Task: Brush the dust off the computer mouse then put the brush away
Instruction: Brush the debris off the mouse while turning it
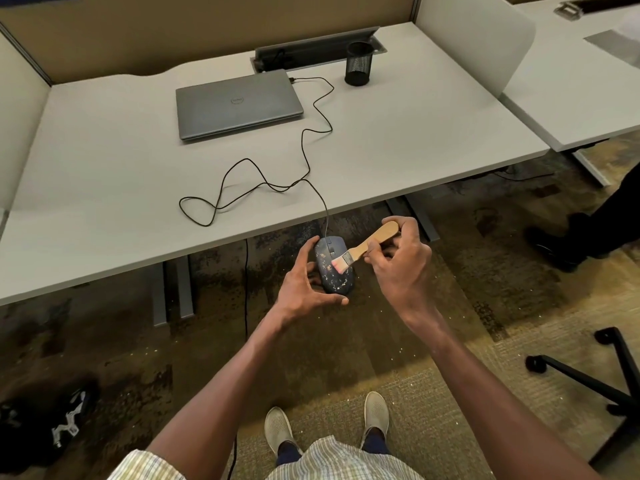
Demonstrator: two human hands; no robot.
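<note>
A dark wired computer mouse [334, 271], speckled with pale dust, is held in the air in front of the desk edge. My left hand [304, 282] grips it from the left and underneath, thumb at its rear end. My right hand [401, 261] holds a small wooden-handled brush [367, 245]. The brush's pink bristles touch the mouse's upper right side. The mouse's black cable [304, 157] loops across the desk to the laptop.
A closed grey laptop [239, 103] lies on the white desk [104, 188], with a black mesh pen cup [359, 64] behind right. A black chair base [602, 379] stands at right, and another person's leg and shoe [561, 247]. A dark bag [45, 427] sits lower left.
</note>
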